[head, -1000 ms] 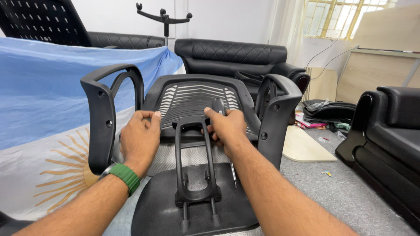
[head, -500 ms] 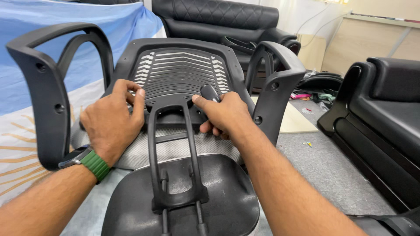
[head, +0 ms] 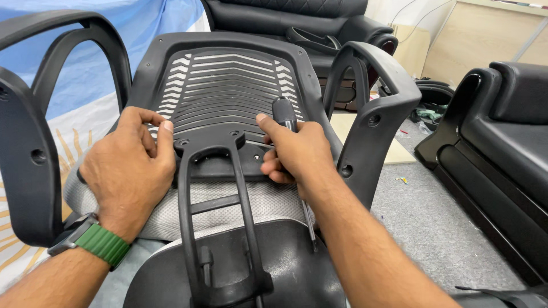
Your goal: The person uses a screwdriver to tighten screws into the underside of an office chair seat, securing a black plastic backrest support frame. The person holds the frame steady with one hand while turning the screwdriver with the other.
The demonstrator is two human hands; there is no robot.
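Observation:
An upturned black office chair lies in front of me, its ribbed seat underside (head: 228, 85) facing up. A black Y-shaped back bracket (head: 214, 171) runs from the seat plate down to the chair back (head: 240, 268). My left hand (head: 128, 168), with a green watch strap at the wrist, rests on the left end of the bracket, fingers curled. My right hand (head: 291, 151) grips a screwdriver (head: 284, 111); its black handle sticks up past the fingers and its shaft points down toward the chair back. Both armrests stand up, one on the left (head: 28, 154) and one on the right (head: 371, 125).
A light blue and white cloth with a yellow sun (head: 80, 74) covers the surface on the left. A black sofa (head: 297, 17) stands behind, a black armchair (head: 502, 131) on the right. A flat beige board (head: 394, 154) lies on the grey floor (head: 434, 228).
The camera has come closer and lower over the chair. My right hand has turned the screwdriver so its handle shows above my fingers. My left hand stays on the bracket.

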